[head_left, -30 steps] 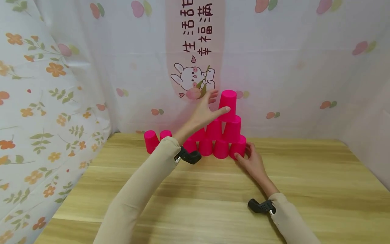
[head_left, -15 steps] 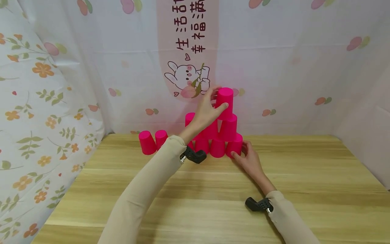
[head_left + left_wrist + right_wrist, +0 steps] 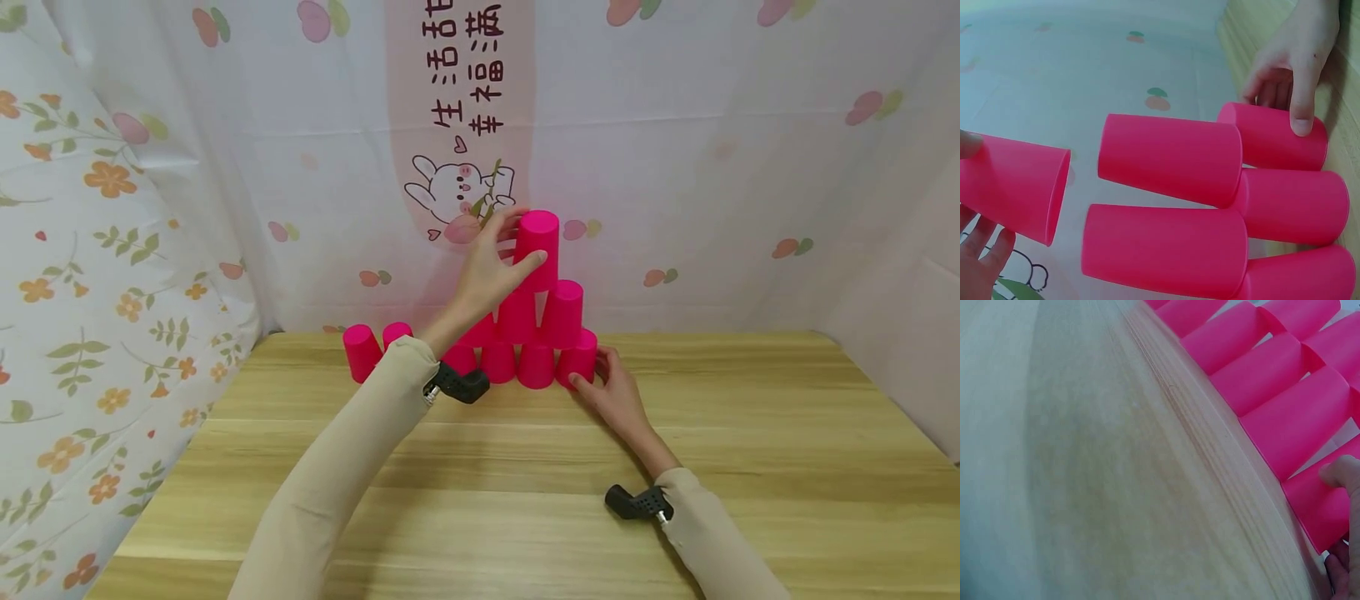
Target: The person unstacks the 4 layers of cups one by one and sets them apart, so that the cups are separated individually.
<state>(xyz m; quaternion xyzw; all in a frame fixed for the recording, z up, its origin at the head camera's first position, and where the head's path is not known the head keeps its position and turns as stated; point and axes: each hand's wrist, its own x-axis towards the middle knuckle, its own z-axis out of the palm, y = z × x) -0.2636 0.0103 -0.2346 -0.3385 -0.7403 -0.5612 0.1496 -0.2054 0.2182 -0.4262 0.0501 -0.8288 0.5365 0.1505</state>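
Observation:
In the head view my left hand (image 3: 487, 271) grips an upside-down pink cup (image 3: 542, 250), thumb in front and fingers behind. The left wrist view shows this held cup (image 3: 1019, 187) apart from the second-row cups (image 3: 1169, 159) beneath it. My right hand (image 3: 618, 396) holds the rightmost bottom cup (image 3: 576, 360), its thumb on the near side; that cup stands on the table. Several cups form the bottom row (image 3: 536, 368), with a second row (image 3: 562, 315) on top. The left hand and forearm hide part of the stack's left side.
Two more pink cups stand upside down left of the stack, the outer cup (image 3: 362, 354) in fuller view than the inner cup (image 3: 396, 333). The wooden table (image 3: 510, 508) ends at a printed cloth backdrop (image 3: 675, 192) close behind the cups.
My left hand, with fingers spread beside the top cup a second ago, has closed round it and shifted it left along the stack. The right hand stays on its cup.

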